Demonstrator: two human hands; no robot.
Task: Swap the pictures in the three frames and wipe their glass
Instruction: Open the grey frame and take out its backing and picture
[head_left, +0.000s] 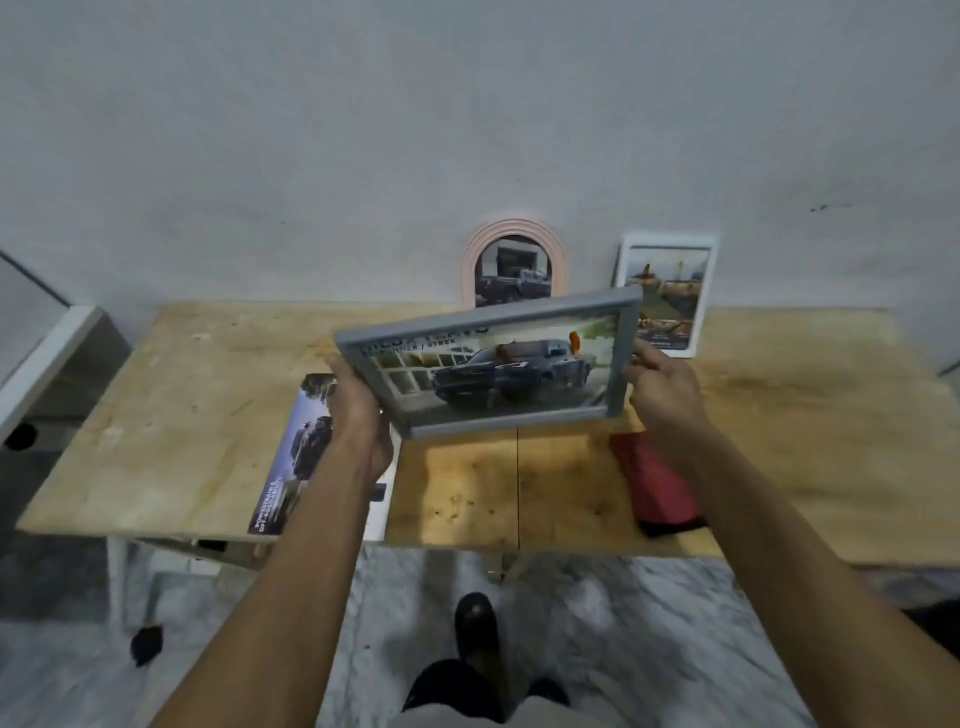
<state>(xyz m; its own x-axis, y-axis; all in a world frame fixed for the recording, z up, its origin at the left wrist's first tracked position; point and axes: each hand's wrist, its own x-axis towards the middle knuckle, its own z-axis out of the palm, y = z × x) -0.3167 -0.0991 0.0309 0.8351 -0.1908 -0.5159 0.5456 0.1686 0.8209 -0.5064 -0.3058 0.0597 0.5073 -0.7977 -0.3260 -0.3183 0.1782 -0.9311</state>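
Note:
A grey rectangular frame (493, 364) with a picture of a dark blue truck hangs tilted above the wooden table (779, 415). My left hand (358, 405) grips its left edge and my right hand (660, 384) grips its right edge. Behind it, a pink arched frame (511, 260) with a truck picture leans against the wall. To its right a white rectangular frame (670, 291) also stands at the wall. A red cloth (657, 483) lies on the table under my right forearm.
A printed brochure page with a truck (296, 452) lies at the table's front left, partly under my left arm. A white piece of furniture (47, 358) stands at the far left. My dark shoe (475, 623) is on the marble floor.

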